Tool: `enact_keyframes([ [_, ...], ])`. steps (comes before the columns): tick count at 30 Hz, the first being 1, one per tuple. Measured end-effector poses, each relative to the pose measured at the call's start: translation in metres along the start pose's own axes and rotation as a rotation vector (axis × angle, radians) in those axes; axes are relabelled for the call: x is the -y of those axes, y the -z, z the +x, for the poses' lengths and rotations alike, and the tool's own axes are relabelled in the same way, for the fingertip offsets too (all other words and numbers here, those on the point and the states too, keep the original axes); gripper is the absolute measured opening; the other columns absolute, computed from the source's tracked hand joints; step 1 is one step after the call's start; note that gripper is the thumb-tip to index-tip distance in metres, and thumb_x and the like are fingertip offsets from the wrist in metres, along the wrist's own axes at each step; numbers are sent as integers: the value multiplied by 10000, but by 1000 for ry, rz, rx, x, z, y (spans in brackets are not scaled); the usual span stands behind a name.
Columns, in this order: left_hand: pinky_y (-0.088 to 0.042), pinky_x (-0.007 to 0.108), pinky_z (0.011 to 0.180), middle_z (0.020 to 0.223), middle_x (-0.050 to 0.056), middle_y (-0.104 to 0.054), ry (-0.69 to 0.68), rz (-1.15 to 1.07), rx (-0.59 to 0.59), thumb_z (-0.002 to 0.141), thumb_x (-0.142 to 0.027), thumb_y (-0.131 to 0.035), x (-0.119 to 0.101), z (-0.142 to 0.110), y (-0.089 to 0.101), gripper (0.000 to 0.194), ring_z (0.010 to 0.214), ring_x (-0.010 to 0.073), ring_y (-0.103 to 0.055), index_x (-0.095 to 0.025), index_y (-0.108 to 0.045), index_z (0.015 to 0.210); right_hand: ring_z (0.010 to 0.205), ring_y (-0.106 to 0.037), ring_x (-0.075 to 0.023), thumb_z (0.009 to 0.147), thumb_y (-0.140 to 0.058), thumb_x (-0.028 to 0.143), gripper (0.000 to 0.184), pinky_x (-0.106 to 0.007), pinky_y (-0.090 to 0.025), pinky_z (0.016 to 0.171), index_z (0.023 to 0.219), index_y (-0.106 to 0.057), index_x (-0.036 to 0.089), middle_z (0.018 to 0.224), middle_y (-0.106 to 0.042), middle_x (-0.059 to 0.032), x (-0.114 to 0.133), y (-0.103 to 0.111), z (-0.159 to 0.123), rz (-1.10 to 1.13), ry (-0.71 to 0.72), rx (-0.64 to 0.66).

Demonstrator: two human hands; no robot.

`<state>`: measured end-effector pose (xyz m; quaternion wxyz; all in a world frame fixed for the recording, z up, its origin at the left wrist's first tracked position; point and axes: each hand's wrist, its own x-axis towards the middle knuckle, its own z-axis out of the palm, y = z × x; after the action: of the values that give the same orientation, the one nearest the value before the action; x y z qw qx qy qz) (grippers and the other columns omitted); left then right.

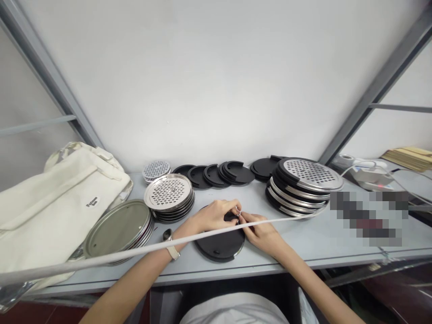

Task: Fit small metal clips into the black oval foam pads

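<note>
Above a round black disc on the table, my left hand and my right hand meet with fingertips pinched together. Something small and pale shows between the fingertips, too small to name. My left hand and forearm cover part of the disc, which has a small dark knob near its front edge. Left of it stands a stack of shiny perforated metal discs. To the right rises a taller stack of perforated metal discs in black rims.
Several black discs lie overlapping along the wall. Olive-green discs are stacked at left beside cream cloth bags. A white cord crosses in front of my forearms. A white device sits at far right.
</note>
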<state>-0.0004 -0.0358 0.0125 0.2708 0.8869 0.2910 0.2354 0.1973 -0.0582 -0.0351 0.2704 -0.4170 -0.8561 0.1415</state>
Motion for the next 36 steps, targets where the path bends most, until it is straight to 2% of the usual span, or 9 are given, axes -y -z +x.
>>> enact_keyframes([
  [6, -454, 263, 784, 950, 30, -629, 9, 16, 4, 797, -176, -567, -1, 0, 0, 193, 864, 165, -599, -198, -528, 984, 594, -558, -166, 950, -340, 274, 269, -263, -377, 592, 841, -569, 183, 693, -629, -49, -1, 0, 1, 2, -8, -5],
  [13, -456, 260, 786, 999, 33, -630, 0, -23, 12, 806, -162, -550, -1, -1, 0, 201, 879, 161, -600, -201, -523, 1001, 573, -535, -159, 933, -377, 271, 162, -252, -383, 566, 919, -521, 201, 694, -606, -29, 2, 2, 1, 60, -45, -18],
  [18, -452, 259, 777, 978, 29, -631, 21, -13, -3, 798, -167, -560, -2, -1, 0, 196, 867, 162, -597, -203, -531, 989, 576, -531, -158, 927, -385, 254, 120, -249, -385, 564, 897, -491, 207, 683, -587, -21, 4, 3, 1, 63, -16, -19],
  [27, -434, 262, 726, 887, 28, -616, 21, 89, -2, 844, -181, -511, -3, -2, -1, 97, 808, 165, -583, -193, -533, 937, 671, -591, -191, 926, -383, 232, 167, -277, -425, 617, 1042, -498, 197, 792, -636, -68, 1, 2, -2, 14, 47, -16],
  [31, -438, 285, 784, 941, 42, -612, -7, 135, -30, 847, -192, -522, -4, -2, -2, 123, 870, 182, -577, -191, -527, 970, 642, -579, -190, 934, -370, 241, 171, -276, -418, 599, 1046, -492, 194, 753, -626, -62, 2, 2, -1, -11, 36, -1],
  [36, -439, 314, 853, 991, 66, -600, -60, 201, -62, 858, -193, -511, 0, -1, -6, 172, 921, 195, -562, -178, -524, 1029, 616, -573, -183, 951, -342, 261, 152, -272, -411, 591, 961, -482, 203, 722, -610, -51, 1, 2, 1, 9, 5, -23],
])
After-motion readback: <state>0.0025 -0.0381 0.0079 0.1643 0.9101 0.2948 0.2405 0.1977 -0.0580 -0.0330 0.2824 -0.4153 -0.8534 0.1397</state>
